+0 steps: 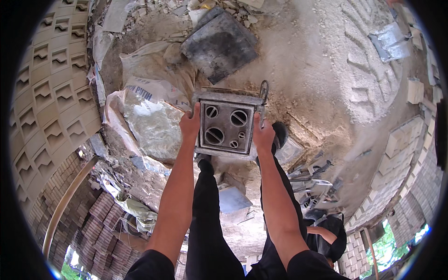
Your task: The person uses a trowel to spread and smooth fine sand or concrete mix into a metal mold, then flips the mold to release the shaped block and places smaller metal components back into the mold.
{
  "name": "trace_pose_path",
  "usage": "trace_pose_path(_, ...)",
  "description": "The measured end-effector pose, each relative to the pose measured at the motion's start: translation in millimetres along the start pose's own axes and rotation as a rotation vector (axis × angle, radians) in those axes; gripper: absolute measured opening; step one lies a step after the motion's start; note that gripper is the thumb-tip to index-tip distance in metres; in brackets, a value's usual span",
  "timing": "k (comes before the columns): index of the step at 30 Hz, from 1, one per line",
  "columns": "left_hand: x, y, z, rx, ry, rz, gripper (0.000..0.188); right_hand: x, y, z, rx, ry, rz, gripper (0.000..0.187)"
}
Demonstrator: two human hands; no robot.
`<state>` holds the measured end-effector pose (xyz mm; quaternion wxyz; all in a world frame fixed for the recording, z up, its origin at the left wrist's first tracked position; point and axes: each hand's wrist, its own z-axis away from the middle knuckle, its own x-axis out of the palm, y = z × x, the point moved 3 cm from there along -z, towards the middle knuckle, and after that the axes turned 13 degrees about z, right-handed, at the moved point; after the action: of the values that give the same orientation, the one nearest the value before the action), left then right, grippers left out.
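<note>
dark sleeves (150,266) and bare forearms (173,214) come nearest in the head view. the left hand (189,126) clasps the left side of a square grey box (226,127), thumb along its edge; the right hand (263,135) clasps the right side likewise. most other fingers are hidden, so i cannot tell whether they are spread. the box, its face pierced by round barred holes (214,136), is between both hands, a metal loop (267,87) at its upper right corner. beyond it lies a dark slab (220,45), a pale sack (151,121) to the left
</note>
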<state>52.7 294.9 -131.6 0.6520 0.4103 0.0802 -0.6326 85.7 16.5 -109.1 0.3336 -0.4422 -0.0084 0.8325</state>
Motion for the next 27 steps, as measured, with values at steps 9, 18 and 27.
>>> trace_pose_path(9,-4.4,0.2,15.4,0.169,-0.214,-0.026,0.058,-7.7,-2.2,6.7,-0.043,-0.008,0.07,0.06)
trace_pose_path(18,-24.9,34.6,51.6,0.505,-0.237,0.111,0.051,-41.6,-2.9,47.5,-0.178,0.112,-0.029,0.039)
trace_pose_path(27,-73.5,92.1,128.2,0.614,-0.478,0.229,0.045,-82.9,2.4,116.0,-0.184,0.105,-0.06,0.04)
